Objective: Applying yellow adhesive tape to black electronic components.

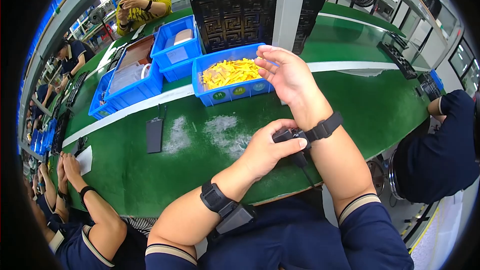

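The black device point(286, 135) is at the right wrist's strap point(325, 127), gripped by the left hand point(266, 149). The right hand point(288, 74) is held up, loosely open, probably to give access, near the blue bin point(205, 98) of yellow pieces point(231, 73).

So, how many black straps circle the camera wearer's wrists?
2: left strap on one wrist, right strap on the other, beside the black device the left hand holds. None seems hidden.

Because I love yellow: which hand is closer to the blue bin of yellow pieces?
Right. The right hand is raised at the blue bin, fingers overlapping its right end in view. The left hand is farther, lower in view, gripping the black device at the right wrist.
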Demonstrator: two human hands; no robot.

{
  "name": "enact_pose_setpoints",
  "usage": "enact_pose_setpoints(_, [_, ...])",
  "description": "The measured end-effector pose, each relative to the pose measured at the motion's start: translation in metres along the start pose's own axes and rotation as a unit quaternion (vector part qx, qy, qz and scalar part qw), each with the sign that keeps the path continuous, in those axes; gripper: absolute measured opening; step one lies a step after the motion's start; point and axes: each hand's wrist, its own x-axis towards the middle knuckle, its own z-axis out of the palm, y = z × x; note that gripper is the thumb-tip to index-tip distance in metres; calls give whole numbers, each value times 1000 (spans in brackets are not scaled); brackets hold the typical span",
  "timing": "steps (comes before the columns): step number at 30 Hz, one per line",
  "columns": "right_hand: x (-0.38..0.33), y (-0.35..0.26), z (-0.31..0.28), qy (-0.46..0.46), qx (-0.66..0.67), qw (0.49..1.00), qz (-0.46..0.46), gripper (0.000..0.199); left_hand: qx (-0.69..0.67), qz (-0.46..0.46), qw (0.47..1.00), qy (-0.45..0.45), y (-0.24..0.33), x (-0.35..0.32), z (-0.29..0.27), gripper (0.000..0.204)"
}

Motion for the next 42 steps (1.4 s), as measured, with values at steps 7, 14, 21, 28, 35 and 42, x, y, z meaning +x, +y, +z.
enact_pose_setpoints(7, [3, -1, -7, -28, 153, 983, 98, 16, -70, -46, 996, -18, 1, -3, 3, 47])
enact_pose_setpoints(14, [-8, 1, -3, -58, -195, 973, -112, 14, -16, -34, 999, 16, -8, -7, 6, 51])
enact_pose_setpoints(21, [5, -20, -66, 6, -339, 926, -163, 11, 79, -66, 995, -8, 8, -6, -17, 39])
enact_pose_setpoints(28, [19, -42, -142, 129, -345, 922, -118, 14, 222, -55, 974, -5, -13, -8, -36, 26])
enact_pose_setpoints(35, [40, -32, -168, 131, -505, 852, -39, 15, 285, -49, 957, -21, -4, -15, -37, 23])
enact_pose_setpoints(42, [45, -22, -184, 117, -562, 817, -51, 17, 297, -42, 954, -24, -4, -15, -33, 21])
